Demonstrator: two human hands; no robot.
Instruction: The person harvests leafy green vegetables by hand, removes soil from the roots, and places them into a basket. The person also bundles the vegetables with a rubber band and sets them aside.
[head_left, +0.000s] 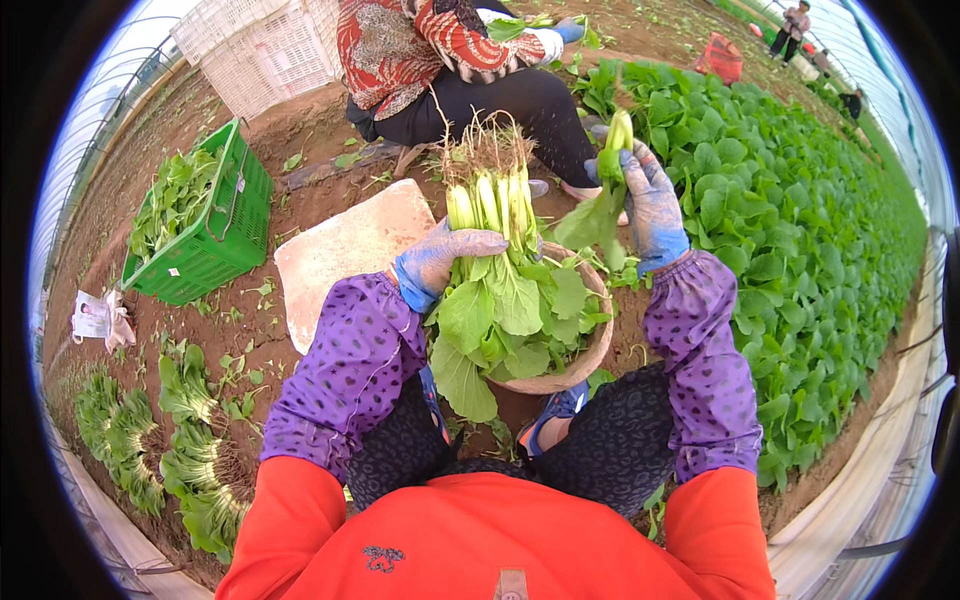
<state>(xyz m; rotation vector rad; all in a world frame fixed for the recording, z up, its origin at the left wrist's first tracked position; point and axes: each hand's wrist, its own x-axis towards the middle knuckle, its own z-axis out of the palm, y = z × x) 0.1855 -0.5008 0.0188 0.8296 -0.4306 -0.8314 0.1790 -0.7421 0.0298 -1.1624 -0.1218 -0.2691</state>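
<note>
My left hand (450, 259), in a soiled blue glove, is closed around a bunch of leafy greens (499, 289), roots up and leaves hanging down. Under those leaves stands a round basin (592, 360) between my feet, with more greens showing inside. To the right and a little higher, my right hand (652, 199), gloved the same way, grips a single leafy green plant (616, 150) by its stem, roots up. The two hands are apart. What my left fingers do behind the stems is hidden.
A green plastic crate (251, 180) holds greens at the left, near a pale board (352, 247). Rooted greens (199, 472) lie in rows at lower left. A co-worker (480, 82) sits ahead by stacked white crates (262, 60). Growing greens (795, 247) fill the right.
</note>
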